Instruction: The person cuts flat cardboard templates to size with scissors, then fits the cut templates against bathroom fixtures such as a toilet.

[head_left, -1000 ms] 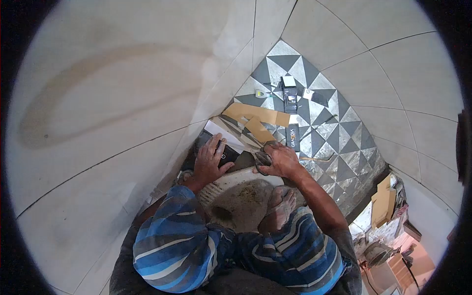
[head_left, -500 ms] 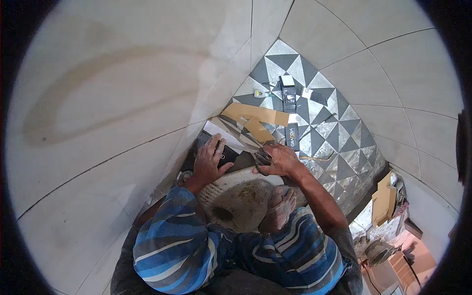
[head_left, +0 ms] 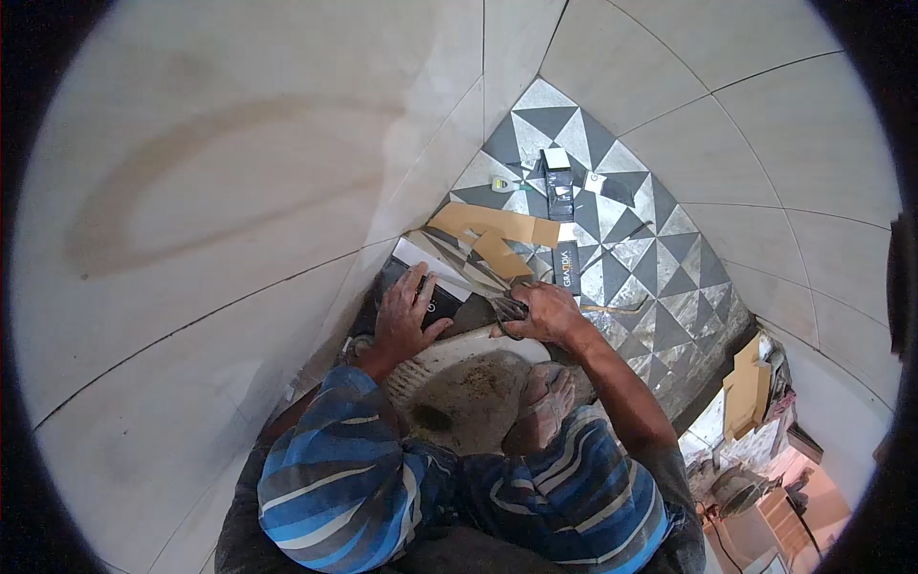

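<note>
My left hand (head_left: 406,314) lies with its fingers spread on a black and white piece of box card (head_left: 446,271), beside the tiled wall. In my right hand (head_left: 547,313) is a pair of scissors (head_left: 512,308), the fingers wrapped round its dark handles. The blades point left toward the card, close to its right edge. Just below both hands sits a dirty white squat toilet pan (head_left: 427,374) with ribbed sides. One of my bare feet (head_left: 543,407) rests on its right side.
Brown cardboard (head_left: 488,220), a black printed card (head_left: 566,263), a black box (head_left: 559,191) and a small bottle (head_left: 501,184) lie on the patterned floor. Tiled walls (head_left: 746,153) meet in the far corner. Cluttered items and more cardboard (head_left: 743,392) stand lower right.
Both hands stay almost in place. The scissors' handles look slightly shifted in my right hand, and the view has moved a little.
</note>
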`<action>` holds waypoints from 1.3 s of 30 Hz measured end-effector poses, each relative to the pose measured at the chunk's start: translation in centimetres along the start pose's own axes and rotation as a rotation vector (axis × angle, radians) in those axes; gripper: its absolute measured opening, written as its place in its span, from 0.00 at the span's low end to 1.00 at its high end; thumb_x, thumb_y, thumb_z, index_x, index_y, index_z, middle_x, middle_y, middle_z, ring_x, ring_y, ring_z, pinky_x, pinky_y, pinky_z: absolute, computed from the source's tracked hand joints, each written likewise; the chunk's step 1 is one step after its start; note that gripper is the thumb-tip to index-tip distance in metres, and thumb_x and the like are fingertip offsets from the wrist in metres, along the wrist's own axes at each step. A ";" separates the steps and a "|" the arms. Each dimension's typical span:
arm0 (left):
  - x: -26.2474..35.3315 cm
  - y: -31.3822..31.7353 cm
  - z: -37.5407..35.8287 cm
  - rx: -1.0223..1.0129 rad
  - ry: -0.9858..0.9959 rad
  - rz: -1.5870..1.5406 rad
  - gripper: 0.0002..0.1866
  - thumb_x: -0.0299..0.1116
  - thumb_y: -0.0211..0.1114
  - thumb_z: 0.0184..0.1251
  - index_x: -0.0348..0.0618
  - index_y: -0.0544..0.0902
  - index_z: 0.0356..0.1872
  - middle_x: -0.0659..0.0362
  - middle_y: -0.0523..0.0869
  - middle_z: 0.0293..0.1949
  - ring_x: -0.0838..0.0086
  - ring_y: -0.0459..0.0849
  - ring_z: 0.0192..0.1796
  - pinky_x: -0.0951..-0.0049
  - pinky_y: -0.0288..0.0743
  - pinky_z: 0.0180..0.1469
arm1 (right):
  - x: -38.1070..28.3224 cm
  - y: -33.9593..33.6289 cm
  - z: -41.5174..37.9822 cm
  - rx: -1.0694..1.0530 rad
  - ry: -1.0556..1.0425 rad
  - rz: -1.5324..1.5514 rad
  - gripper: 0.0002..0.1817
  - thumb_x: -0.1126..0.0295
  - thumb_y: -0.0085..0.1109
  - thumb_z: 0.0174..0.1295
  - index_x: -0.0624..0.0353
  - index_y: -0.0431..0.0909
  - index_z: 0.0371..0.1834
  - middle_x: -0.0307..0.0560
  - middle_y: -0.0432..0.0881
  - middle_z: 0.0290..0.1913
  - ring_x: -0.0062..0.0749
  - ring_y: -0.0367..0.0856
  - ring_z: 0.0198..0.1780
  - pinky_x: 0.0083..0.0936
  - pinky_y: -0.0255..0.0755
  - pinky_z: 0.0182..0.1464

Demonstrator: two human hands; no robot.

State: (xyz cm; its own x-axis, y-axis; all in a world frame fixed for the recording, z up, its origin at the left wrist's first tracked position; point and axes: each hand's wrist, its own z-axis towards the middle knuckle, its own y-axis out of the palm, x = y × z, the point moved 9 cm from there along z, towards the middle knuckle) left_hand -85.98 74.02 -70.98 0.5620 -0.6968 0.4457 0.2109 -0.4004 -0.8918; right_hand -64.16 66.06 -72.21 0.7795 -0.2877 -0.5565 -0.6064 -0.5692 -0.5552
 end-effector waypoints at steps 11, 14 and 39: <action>0.1 0.0 0.0 -0.018 0.001 -0.005 0.49 0.53 0.79 0.61 0.37 0.68 0.78 0.40 0.64 0.80 0.41 0.66 0.79 0.42 0.63 0.76 | -0.7 -0.3 0.2 0.047 -0.043 -0.005 0.45 0.24 0.69 0.52 0.58 0.86 0.53 0.63 0.89 0.47 0.58 0.88 0.53 0.52 0.80 0.56; 0.4 -0.5 -0.2 0.065 0.062 -0.020 0.49 0.51 0.80 0.61 0.37 0.67 0.78 0.39 0.64 0.79 0.40 0.66 0.78 0.42 0.63 0.75 | -1.1 -0.8 0.4 0.094 -0.069 -0.032 0.49 0.23 0.69 0.49 0.62 0.86 0.53 0.64 0.88 0.50 0.58 0.88 0.55 0.51 0.80 0.58; 0.5 -0.6 -0.3 0.108 0.104 -0.008 0.49 0.52 0.78 0.64 0.41 0.64 0.80 0.40 0.63 0.80 0.40 0.67 0.77 0.41 0.64 0.75 | -1.5 -1.1 1.0 0.039 -0.047 -0.120 0.46 0.30 0.73 0.51 0.63 0.85 0.55 0.65 0.87 0.53 0.58 0.87 0.57 0.50 0.81 0.58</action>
State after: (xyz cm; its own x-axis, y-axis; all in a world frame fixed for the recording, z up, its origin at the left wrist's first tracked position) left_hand -86.06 73.79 -70.19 0.4749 -0.7541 0.4536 0.3033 -0.3436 -0.8888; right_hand -64.80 67.93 -71.41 0.8393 -0.1822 -0.5122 -0.5152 -0.5671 -0.6426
